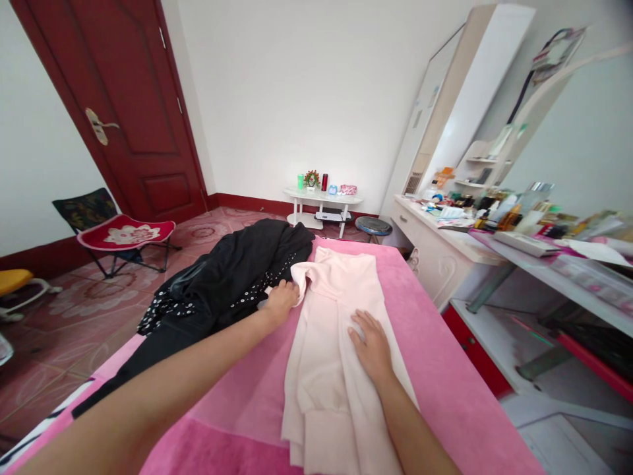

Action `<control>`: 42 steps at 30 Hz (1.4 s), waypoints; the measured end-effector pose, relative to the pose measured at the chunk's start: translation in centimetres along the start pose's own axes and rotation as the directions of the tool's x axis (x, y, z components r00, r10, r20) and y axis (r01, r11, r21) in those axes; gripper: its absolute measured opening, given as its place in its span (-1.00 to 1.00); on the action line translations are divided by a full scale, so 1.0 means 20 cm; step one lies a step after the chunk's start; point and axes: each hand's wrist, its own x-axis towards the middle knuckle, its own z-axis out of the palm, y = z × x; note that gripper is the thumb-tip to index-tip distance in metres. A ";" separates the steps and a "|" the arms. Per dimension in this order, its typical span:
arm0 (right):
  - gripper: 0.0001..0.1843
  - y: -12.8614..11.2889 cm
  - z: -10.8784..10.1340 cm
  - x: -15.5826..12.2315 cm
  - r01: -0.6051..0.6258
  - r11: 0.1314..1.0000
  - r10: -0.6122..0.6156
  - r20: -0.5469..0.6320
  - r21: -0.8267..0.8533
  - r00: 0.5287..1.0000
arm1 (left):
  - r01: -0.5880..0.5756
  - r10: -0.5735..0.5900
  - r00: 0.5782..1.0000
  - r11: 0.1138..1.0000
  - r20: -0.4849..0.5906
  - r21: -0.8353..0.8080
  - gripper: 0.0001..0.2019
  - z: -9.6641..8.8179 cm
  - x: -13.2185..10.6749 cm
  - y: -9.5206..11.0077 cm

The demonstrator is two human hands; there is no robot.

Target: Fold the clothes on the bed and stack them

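Note:
A pale pink long-sleeved top [321,343] lies lengthwise on the pink bedspread [435,356], one sleeve laid along its body with the cuff near the bottom of the view. At its left edge, my left hand [283,300] is closed on a bunched, lifted part of the cloth. My right hand [372,346] rests flat on the right side of the top, fingers spread. Black clothes [232,264], some with white dots, are heaped just left of my left hand.
A cluttered dresser [430,231] and a shelf desk [558,257] stand along the right. Beyond the bed are a small white table [321,196] and a round stool [374,226]. A red folding chair [123,232] sits at left before the dark red door [113,99].

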 end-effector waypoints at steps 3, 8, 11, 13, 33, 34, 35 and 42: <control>-0.68 0.01 0.00 0.00 -0.015 0.995 0.018 -0.029 0.104 0.999 | -0.046 0.046 0.999 0.999 -0.002 0.014 -0.80 -0.15 0.10 -0.05; -0.74 0.01 -0.02 0.00 -0.053 0.940 0.088 -0.089 0.336 0.992 | -0.211 0.210 0.969 0.978 -0.134 0.008 -0.77 -0.60 0.28 0.01; -0.69 0.00 -0.05 0.00 -0.109 0.839 0.236 -0.177 0.533 0.956 | -0.658 0.621 0.749 0.736 -0.231 -0.159 -0.76 -0.72 0.13 0.20; -0.60 0.00 -0.07 -0.01 -0.173 0.714 0.403 -0.195 0.679 0.894 | -0.879 0.873 0.446 0.387 -0.196 -0.277 -0.72 -0.66 -0.10 0.35; -0.53 -0.16 -0.33 -0.01 -0.262 0.899 0.187 0.232 0.350 0.955 | -0.344 0.311 0.938 0.801 -0.150 -0.490 -0.56 0.10 -0.40 0.37; -0.56 -0.21 -0.35 -0.02 -0.208 0.955 0.153 0.247 0.213 0.957 | -0.342 0.306 0.939 0.800 -0.155 -0.492 -0.56 0.10 -0.40 0.38; -0.60 -0.25 -0.37 -0.04 -0.150 0.986 0.126 0.261 0.071 0.957 | -0.343 0.306 0.939 0.798 -0.156 -0.496 -0.56 0.10 -0.41 0.38; -0.83 -0.29 -0.36 -0.03 -0.243 0.970 0.243 0.159 -0.020 0.957 | -0.334 0.282 0.942 0.760 -0.180 -0.558 -0.54 0.12 -0.41 0.35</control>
